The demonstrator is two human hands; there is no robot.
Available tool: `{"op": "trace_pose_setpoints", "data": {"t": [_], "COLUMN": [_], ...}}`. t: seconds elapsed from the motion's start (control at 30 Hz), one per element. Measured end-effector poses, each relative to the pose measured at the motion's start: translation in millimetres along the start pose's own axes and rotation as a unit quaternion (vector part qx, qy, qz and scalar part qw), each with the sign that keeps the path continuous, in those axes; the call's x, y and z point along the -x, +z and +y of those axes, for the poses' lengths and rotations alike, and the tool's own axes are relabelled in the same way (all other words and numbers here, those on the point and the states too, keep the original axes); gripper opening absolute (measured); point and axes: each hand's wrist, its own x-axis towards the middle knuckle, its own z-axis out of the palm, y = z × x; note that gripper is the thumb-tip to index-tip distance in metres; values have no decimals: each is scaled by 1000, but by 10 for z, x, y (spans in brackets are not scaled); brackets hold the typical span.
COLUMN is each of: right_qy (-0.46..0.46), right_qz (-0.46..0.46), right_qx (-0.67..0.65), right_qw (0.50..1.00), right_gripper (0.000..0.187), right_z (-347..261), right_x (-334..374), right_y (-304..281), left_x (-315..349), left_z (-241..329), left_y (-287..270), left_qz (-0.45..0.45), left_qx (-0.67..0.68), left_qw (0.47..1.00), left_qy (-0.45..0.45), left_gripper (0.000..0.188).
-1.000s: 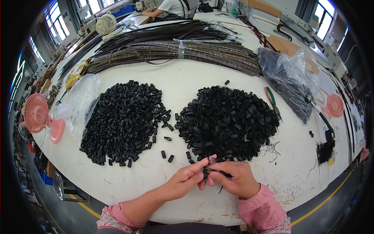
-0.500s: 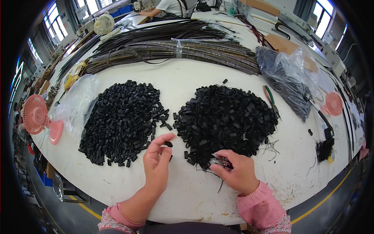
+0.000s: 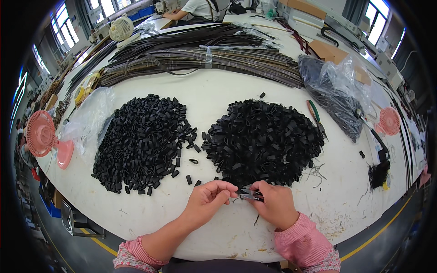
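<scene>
Two piles of small black fabric loops lie on the white table: a left pile (image 3: 141, 141) and a shaggier right pile (image 3: 264, 141) with loose threads. My left hand (image 3: 210, 200) pinches one black loop (image 3: 237, 193) between thumb and fingertips, in front of the gap between the piles. In my right hand (image 3: 277, 203) is a pair of thread snips (image 3: 251, 195), its blades pointing left and meeting the loop at my left fingertips. A few single loops (image 3: 189, 179) lie beyond my left hand, at the left pile's edge.
Bundles of dark strips (image 3: 200, 63) stretch across the back. A clear plastic bag (image 3: 93, 113) and a pink fan (image 3: 42, 134) stand left. Right are green-handled pliers (image 3: 314, 111), a grey plastic bag (image 3: 332, 95) and another pink fan (image 3: 389, 120). A person (image 3: 199, 10) sits beyond.
My left hand has moved right to the snips and now pinches a loop there. Single loops now lie on the table where that hand was. My right hand has turned slightly.
</scene>
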Motion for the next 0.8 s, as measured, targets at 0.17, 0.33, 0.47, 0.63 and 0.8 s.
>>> {"op": "trace_pose_setpoints", "data": {"t": [0.17, 0.33, 0.47, 0.63, 0.8], "right_qy": [97, 138, 129, 74, 38], "right_qz": [-6, -40, -38, -41, -16], "right_qx": [-212, -408, -452, -343, -258], "right_qw": [972, 901, 882, 936, 965], "right_gripper": [19, 20, 21, 23, 29], "right_z": [17, -75, -113, -164, -139], "right_x": [-9, 4, 73, 83, 26], "right_y": [-73, -132, 5, -43, -174], "left_x": [-1, 42, 26, 4, 26], "left_z": [-16, -36, -94, -219, -143], "left_y": [-15, 89, 95, 38, 69], "left_qz": [-55, -63, -79, -62, -18], "left_qx": [-17, 90, 118, 141, 121], "left_qw": [996, 992, 988, 985, 991], "left_qy": [-62, -59, -60, -74, -50], "left_gripper": [24, 34, 36, 24, 26]}}
